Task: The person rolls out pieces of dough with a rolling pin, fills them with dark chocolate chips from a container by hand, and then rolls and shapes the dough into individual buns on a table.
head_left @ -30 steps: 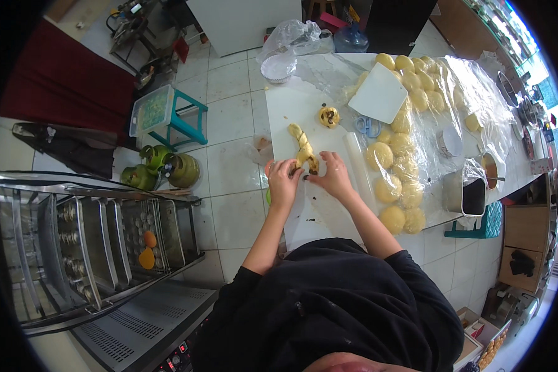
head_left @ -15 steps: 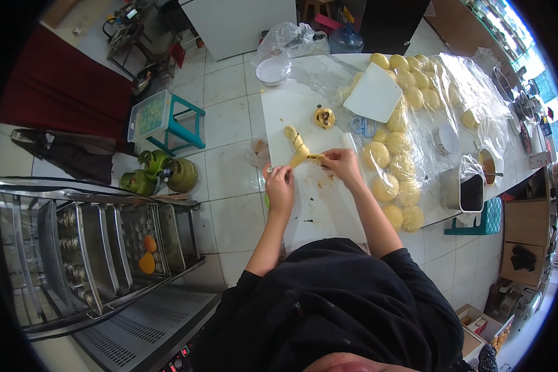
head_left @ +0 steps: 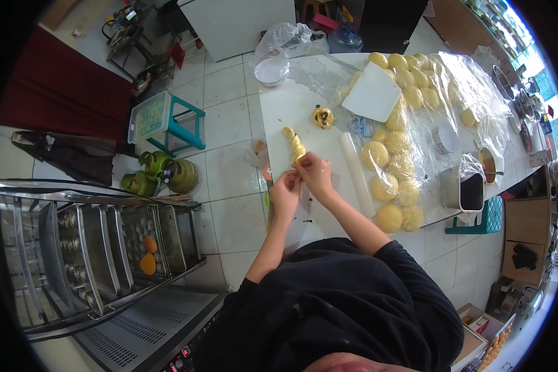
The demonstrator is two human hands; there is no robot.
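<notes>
A twisted strip of yellow dough (head_left: 294, 144) lies on the white table (head_left: 279, 106), its near end between my hands. My left hand (head_left: 286, 191) has its fingers closed at that end. Crossing close against it, my right hand (head_left: 317, 175) pinches the same end of dough. The fingertips of both hands meet and partly hide what they grip. Beyond the strip sits a round coiled piece of dough (head_left: 322, 118) with dark filling showing. To the right of my right hand lies a pale rolling pin (head_left: 356, 170).
Several dough balls (head_left: 389, 219) lie under clear plastic on the right, with a white scraper board (head_left: 373, 93) and blue-handled scissors (head_left: 362, 126) beside them. A metal tin (head_left: 464, 192) stands farther right. Tray racks (head_left: 93, 248) and green gas cylinders (head_left: 181, 175) are at the left.
My right hand has moved left and nearer, bringing the two hands together. The separate dough ends that were spread apart are now crossed and gathered between my fingers.
</notes>
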